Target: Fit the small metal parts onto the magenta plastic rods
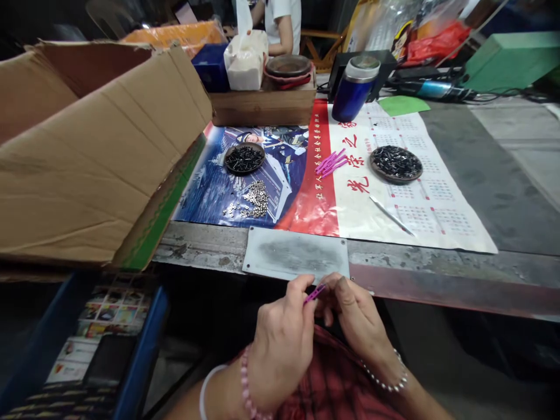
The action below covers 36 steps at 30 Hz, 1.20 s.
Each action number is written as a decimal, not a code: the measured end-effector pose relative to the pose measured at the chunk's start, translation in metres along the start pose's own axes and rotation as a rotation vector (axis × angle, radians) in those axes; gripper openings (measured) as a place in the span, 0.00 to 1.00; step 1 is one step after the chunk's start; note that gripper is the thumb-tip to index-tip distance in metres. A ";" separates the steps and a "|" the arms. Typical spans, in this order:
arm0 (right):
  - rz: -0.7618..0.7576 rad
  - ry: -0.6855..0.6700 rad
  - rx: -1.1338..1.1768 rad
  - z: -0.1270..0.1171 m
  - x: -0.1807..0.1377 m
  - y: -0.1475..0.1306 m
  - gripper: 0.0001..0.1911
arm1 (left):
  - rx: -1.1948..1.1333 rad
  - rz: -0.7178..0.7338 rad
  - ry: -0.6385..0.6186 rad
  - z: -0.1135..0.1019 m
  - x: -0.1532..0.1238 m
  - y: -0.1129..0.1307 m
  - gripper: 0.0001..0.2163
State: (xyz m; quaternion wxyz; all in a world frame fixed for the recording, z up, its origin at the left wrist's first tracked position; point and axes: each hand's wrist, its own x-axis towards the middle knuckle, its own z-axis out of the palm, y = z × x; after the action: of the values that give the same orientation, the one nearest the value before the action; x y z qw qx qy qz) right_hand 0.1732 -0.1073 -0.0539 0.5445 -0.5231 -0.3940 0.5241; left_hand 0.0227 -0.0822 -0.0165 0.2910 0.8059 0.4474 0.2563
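Observation:
My left hand (282, 344) pinches a thin magenta plastic strip (312, 293) over my lap, just off the table's front edge. The far end of that strip meets the fingertips of my right hand (361, 324). My right thumb and fingers are pressed together, and what lies between them is hidden. Directly beyond both hands, a grey metal plate (295, 255) with a dark worn middle is set at the table edge. Farther back, a loose bunch of similar magenta strips (331, 163) rests on the poster.
A poster calendar (363, 216) carries a dish of black pins (244, 158), small metal nuts (256, 200), a dish of dark parts (396, 163) and a slim pointed tool (391, 216). A cardboard box (100, 157) stands left, a blue tumbler (355, 90) behind. Another person (284, 26) sits opposite.

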 end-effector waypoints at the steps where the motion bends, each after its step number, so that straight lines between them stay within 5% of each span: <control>1: 0.000 -0.001 -0.008 0.000 0.000 0.000 0.26 | -0.010 -0.003 -0.006 0.000 0.000 -0.001 0.16; 9: -0.090 0.044 -0.095 0.007 0.000 -0.005 0.13 | -0.451 -0.158 -0.132 0.000 0.003 -0.005 0.10; 13: -0.377 0.154 -0.377 0.011 -0.001 -0.003 0.04 | -0.737 -0.260 -0.096 0.009 0.001 -0.006 0.08; 17: -0.578 0.231 -0.618 0.016 0.000 0.002 0.08 | -0.878 -0.274 -0.043 0.020 -0.005 -0.005 0.07; 24: -0.507 0.140 -0.644 0.013 0.001 -0.010 0.15 | -0.845 -0.225 0.110 0.027 -0.011 -0.004 0.08; 30: -0.692 0.202 -0.685 0.013 0.000 -0.010 0.10 | -0.898 -0.254 0.161 0.026 -0.014 0.001 0.07; 36: -0.542 0.075 -0.637 0.014 0.000 -0.011 0.16 | -0.984 -0.296 0.189 0.026 -0.013 0.002 0.08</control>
State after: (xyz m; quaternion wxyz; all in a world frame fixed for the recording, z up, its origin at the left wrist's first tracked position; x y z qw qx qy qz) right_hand 0.1610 -0.1043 -0.0411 0.4879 -0.5614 -0.6396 0.1944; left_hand 0.0345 -0.1007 -0.0354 0.6267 0.4752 0.4075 0.4641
